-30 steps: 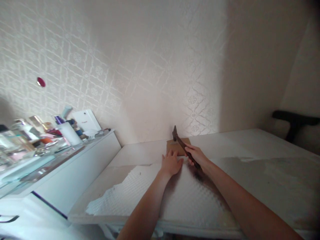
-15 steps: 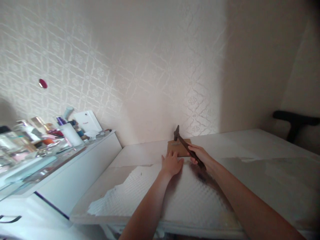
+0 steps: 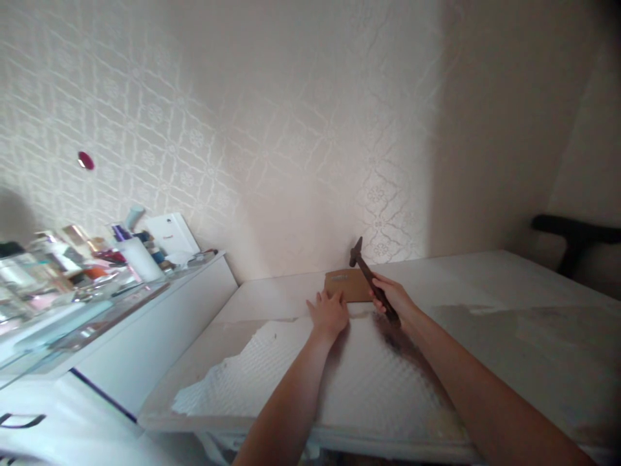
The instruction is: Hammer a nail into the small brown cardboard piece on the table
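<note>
No legible writing in view

A short red mark is seen on the white tablet (image 3: 172, 234) leaning against the wall at the back edge of the side cabinet (image 3: 160, 304), but it is too small to be read. A faint pale strip is seen on the brown board (image 3: 345, 285) near the table's far edge; no letters can be made out.
</note>
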`<state>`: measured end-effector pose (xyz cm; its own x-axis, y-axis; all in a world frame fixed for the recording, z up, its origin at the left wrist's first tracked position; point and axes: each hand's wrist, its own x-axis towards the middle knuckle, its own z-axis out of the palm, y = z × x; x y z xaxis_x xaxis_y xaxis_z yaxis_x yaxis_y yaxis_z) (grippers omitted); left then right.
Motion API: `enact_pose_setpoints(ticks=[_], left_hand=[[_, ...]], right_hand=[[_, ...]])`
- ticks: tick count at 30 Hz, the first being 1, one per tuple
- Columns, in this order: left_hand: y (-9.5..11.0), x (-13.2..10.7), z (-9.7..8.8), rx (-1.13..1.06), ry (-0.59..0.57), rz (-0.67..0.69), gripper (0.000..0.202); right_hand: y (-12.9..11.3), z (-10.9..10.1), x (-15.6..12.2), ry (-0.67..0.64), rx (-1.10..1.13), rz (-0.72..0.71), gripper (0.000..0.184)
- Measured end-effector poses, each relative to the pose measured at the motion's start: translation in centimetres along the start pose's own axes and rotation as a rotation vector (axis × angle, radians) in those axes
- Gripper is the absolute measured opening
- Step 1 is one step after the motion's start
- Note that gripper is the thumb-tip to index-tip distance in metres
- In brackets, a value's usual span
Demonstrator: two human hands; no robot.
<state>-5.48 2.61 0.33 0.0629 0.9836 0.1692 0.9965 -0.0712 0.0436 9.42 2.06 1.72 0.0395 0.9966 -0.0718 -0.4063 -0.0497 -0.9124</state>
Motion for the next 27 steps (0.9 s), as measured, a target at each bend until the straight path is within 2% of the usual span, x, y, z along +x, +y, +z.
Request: enact_pose_setpoints(ticks=[2, 3, 7, 10, 13, 16, 19, 21, 24, 27], left_hand=[[0.2, -0.1, 0.0, 0.008, 0.031, 0.045, 0.041], [0.4, -0.1, 0.1, 0.001, 0.043, 0.112, 0.041], [1.6, -0.5, 0.4, -0.07, -0.006, 0.491, 0.048], [2.2, -0.8, -0.1, -0.108, -0.052, 0.583, 0.049], [2.0, -0.9, -1.2, -0.121, -0.026, 0.556, 0.047], [1.6, -1.0, -1.9, -0.085, 0.038, 0.412, 0.049], [1.7, -1.3, -1.4, -0.023, 0.065, 0.246, 0.056], [2.0, -1.5, -0.8, -0.011, 0.041, 0.186, 0.06], [2.2, -1.3, -0.4, -0.012, -0.012, 0.16, 0.053], [1.3, -0.8, -1.0, 0.002, -0.072, 0.251, 0.042]], right_hand=[[-0.1, 0.0, -0.1, 0.015, -0.001, -0.006, 0.043], [-0.2, 0.0, -0.1, 0.019, 0.0, -0.011, 0.042], [-0.3, 0.0, 0.0, 0.009, 0.019, -0.031, 0.04], [-0.3, 0.0, 0.0, 0.012, 0.027, -0.03, 0.04], [-0.4, 0.0, -0.1, 0.01, 0.031, -0.018, 0.04], [-0.5, 0.2, -0.3, 0.019, 0.029, -0.011, 0.039], [-0.6, 0.3, -0.5, 0.011, 0.019, -0.022, 0.038], [-0.6, 0.4, -0.6, -0.005, 0.003, -0.029, 0.038], [-0.7, 0.5, -0.6, -0.019, -0.016, -0.023, 0.038], [-0.8, 0.6, -0.7, -0.024, -0.02, 0.004, 0.039]])
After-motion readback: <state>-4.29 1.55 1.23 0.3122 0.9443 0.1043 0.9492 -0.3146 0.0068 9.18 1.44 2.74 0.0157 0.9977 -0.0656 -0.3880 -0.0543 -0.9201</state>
